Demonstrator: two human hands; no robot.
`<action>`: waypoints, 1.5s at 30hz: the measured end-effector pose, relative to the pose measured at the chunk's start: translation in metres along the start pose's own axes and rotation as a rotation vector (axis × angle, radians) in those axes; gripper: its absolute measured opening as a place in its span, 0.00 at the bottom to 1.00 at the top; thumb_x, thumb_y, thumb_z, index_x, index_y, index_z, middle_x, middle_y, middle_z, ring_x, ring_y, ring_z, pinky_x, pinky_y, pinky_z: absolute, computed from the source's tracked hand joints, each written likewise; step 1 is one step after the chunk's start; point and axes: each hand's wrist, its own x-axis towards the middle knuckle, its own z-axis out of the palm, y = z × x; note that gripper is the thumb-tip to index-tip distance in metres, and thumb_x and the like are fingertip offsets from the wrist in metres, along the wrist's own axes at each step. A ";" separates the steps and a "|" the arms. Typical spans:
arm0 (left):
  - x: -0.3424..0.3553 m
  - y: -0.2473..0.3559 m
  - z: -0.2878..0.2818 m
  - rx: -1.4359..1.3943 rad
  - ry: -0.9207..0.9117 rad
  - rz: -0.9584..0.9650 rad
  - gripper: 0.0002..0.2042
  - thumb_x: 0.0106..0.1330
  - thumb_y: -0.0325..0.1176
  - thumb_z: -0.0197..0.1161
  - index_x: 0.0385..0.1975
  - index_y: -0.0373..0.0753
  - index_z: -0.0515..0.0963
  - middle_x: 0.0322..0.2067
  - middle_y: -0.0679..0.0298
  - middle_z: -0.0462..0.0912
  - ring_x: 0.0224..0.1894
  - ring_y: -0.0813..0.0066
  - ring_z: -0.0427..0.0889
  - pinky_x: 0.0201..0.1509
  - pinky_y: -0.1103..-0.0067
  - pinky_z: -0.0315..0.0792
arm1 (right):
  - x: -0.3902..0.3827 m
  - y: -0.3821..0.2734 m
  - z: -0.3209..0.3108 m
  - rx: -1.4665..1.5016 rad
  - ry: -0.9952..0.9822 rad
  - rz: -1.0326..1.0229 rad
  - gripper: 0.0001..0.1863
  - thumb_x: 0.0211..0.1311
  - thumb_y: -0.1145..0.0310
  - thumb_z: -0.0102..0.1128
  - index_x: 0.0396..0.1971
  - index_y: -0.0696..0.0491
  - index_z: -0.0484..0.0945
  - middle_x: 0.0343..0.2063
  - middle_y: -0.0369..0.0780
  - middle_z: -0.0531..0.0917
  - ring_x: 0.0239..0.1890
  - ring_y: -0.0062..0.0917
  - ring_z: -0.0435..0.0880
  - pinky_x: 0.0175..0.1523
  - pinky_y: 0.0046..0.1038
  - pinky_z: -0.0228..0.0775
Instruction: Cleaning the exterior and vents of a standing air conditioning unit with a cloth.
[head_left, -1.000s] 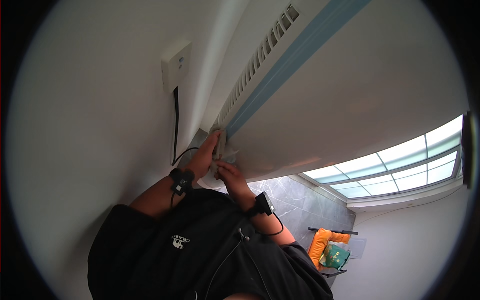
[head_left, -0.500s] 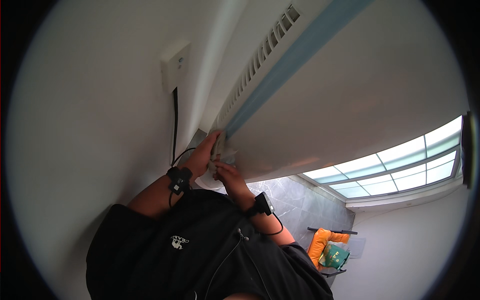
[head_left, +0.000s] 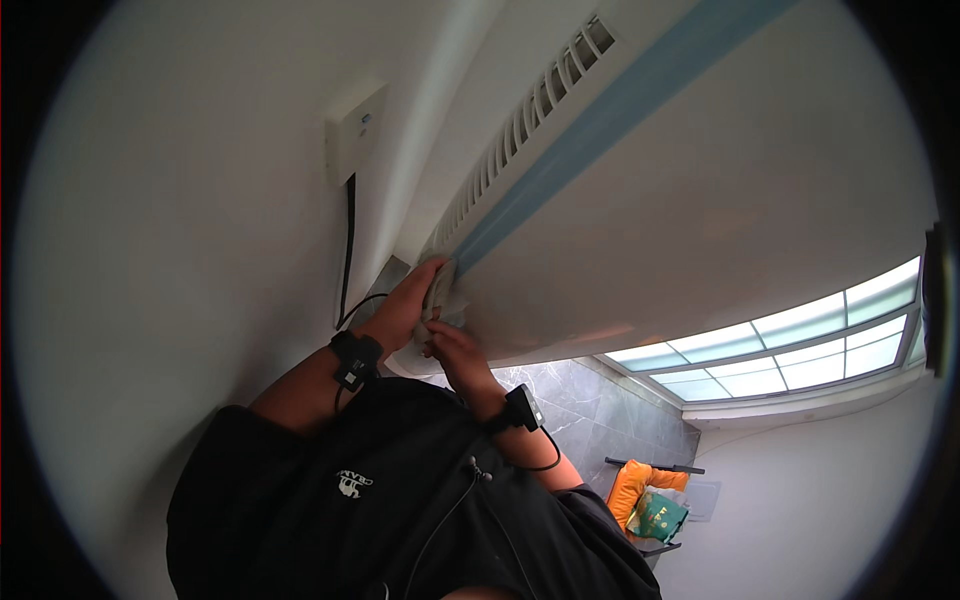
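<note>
A pale greyish cloth [head_left: 438,292] is pressed against the near end of a tall white appliance casing [head_left: 640,230], beside its light-blue strip [head_left: 600,135]. My left hand [head_left: 402,304] is closed on the cloth from the left, its fingers partly hidden behind the folds. Lower down, my right hand [head_left: 458,354] pinches the cloth's bottom edge with bent fingers. Both wrists carry black strapped devices with thin cables. Along the casing's side, left of the blue strip, runs a row of vent slots [head_left: 520,130].
On the left wall is a white socket box [head_left: 352,135], with a black cable [head_left: 347,250] hanging from it. A window [head_left: 790,340] lies to the right. Below it, an orange seat [head_left: 632,487] holds a green bag [head_left: 660,515] on the grey tiled floor [head_left: 600,405].
The view has shifted slightly, so the window and orange seat sit a little further left. Both hands keep their hold on the cloth in nearly the same place.
</note>
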 end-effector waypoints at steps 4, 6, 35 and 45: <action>0.005 -0.016 -0.010 0.035 0.036 0.006 0.23 0.75 0.52 0.43 0.60 0.44 0.70 0.44 0.69 0.75 0.39 0.80 0.71 0.42 0.81 0.68 | -0.001 0.003 -0.001 -0.024 -0.036 0.025 0.20 0.71 0.67 0.53 0.58 0.59 0.74 0.36 0.38 0.81 0.41 0.21 0.78 0.51 0.24 0.70; 0.001 -0.028 -0.018 0.069 0.159 -0.094 0.23 0.75 0.52 0.43 0.60 0.44 0.70 0.43 0.69 0.75 0.38 0.80 0.71 0.42 0.81 0.68 | -0.002 0.003 0.001 -0.082 -0.063 0.058 0.20 0.71 0.67 0.53 0.58 0.59 0.73 0.37 0.38 0.81 0.41 0.20 0.78 0.52 0.24 0.69; -0.006 -0.006 -0.004 0.243 0.079 0.033 0.25 0.76 0.53 0.42 0.63 0.44 0.68 0.38 0.67 0.74 0.34 0.78 0.72 0.38 0.80 0.70 | -0.009 -0.009 0.011 0.104 -0.042 0.067 0.22 0.70 0.69 0.52 0.60 0.61 0.70 0.42 0.39 0.80 0.44 0.22 0.78 0.54 0.25 0.69; 0.009 -0.030 -0.030 0.328 0.082 0.197 0.28 0.78 0.54 0.36 0.66 0.40 0.63 0.59 0.58 0.72 0.62 0.69 0.68 0.70 0.75 0.55 | -0.006 -0.026 0.012 -0.110 -0.052 -0.027 0.31 0.66 0.72 0.54 0.68 0.59 0.59 0.44 0.43 0.80 0.49 0.26 0.76 0.59 0.29 0.65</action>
